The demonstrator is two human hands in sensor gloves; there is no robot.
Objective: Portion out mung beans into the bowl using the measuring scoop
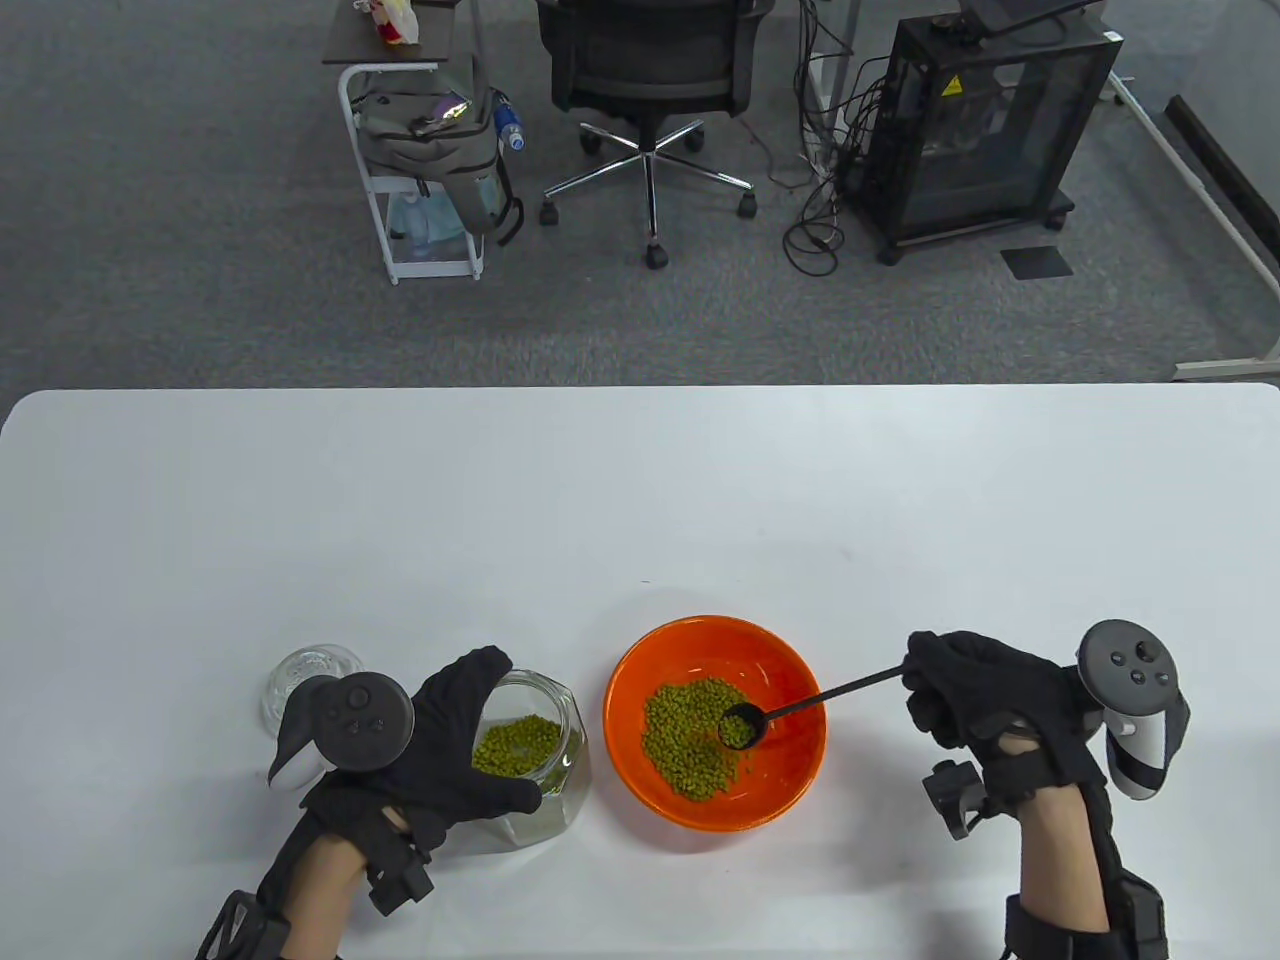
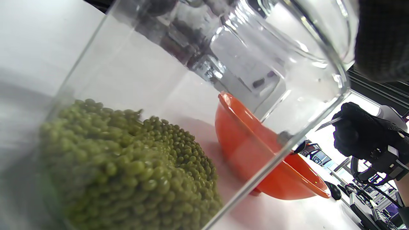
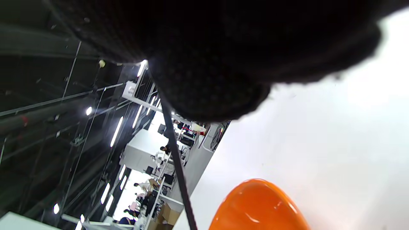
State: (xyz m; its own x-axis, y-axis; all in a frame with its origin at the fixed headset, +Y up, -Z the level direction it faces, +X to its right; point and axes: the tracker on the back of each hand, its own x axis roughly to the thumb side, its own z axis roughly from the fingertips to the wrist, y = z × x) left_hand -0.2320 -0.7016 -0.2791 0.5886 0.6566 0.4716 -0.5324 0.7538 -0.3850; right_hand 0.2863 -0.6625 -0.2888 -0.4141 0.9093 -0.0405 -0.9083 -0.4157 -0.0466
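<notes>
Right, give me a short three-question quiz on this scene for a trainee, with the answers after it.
1. True or false: the scoop over the orange bowl is empty.
2. Which hand grips the glass jar?
A. the left hand
B. the right hand
C. neither
3. Fill in: the clear lid lies on the table to the ____ of the jar in the table view.

Key
1. False: green mung beans fill its cup.
2. A: the left hand's fingers and thumb wrap the jar, while the right hand holds the scoop's handle.
3. left
</notes>
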